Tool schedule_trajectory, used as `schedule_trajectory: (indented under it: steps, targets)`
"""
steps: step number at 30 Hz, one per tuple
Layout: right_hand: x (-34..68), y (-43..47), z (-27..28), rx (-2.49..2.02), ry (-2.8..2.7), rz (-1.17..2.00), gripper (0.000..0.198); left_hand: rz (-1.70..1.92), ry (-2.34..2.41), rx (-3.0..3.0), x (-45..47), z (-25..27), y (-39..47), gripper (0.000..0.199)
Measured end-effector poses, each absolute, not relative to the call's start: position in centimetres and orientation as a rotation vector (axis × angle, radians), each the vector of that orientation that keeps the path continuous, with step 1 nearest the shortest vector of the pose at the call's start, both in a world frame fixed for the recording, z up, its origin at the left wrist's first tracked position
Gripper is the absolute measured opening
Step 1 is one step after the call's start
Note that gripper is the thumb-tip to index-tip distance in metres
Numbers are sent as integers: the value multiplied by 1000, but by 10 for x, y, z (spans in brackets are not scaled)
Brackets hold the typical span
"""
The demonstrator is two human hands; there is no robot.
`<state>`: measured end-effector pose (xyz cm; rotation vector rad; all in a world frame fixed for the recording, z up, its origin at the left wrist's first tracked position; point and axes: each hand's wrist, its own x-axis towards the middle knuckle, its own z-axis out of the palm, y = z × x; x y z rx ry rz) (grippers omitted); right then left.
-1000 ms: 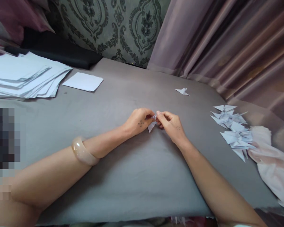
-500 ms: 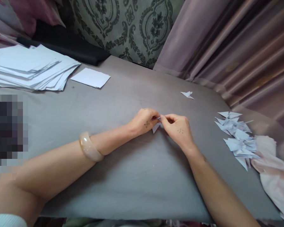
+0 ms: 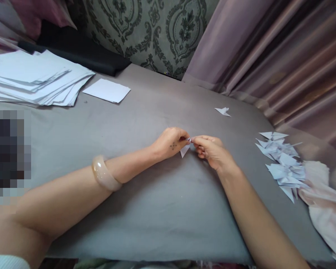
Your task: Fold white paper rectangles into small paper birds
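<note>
My left hand (image 3: 172,143) pinches a small folded paper crane (image 3: 185,150) above the middle of the table. One pointed white flap sticks out below the fingers, while most of the paper is hidden by them. From the right, my right hand (image 3: 211,148) closes thumb and forefinger on the paper's other end. Both hands' fingertips nearly meet. A finished-looking paper crane (image 3: 223,111) lies alone farther back. At the right, a heap of folded paper cranes (image 3: 287,164) rests on the grey tablecloth (image 3: 145,216).
Stacked white paper sheets (image 3: 36,80) lie at the back left, beside a smaller stack of white paper (image 3: 108,90). Behind them is a folded black cloth (image 3: 81,50). A pale pink cloth (image 3: 324,205) lies at the right edge, near the curtain (image 3: 257,48).
My right hand has rolled at the wrist, so its curled lower fingers now show, and has shifted slightly right. My left hand keeps its pinch on the paper.
</note>
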<state>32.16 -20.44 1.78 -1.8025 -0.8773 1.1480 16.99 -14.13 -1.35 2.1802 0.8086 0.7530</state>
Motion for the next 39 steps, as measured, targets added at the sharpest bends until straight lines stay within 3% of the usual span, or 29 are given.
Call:
schedule_trajectory:
  steps: [18,39]
  targets:
    - [325,-205,19,-1627,-657,1411,12,751,815,2103,169,-10,-144,16]
    - [325,-202,19,-1760,-703,1343,19,764,803,2108,169,-9,-144,15]
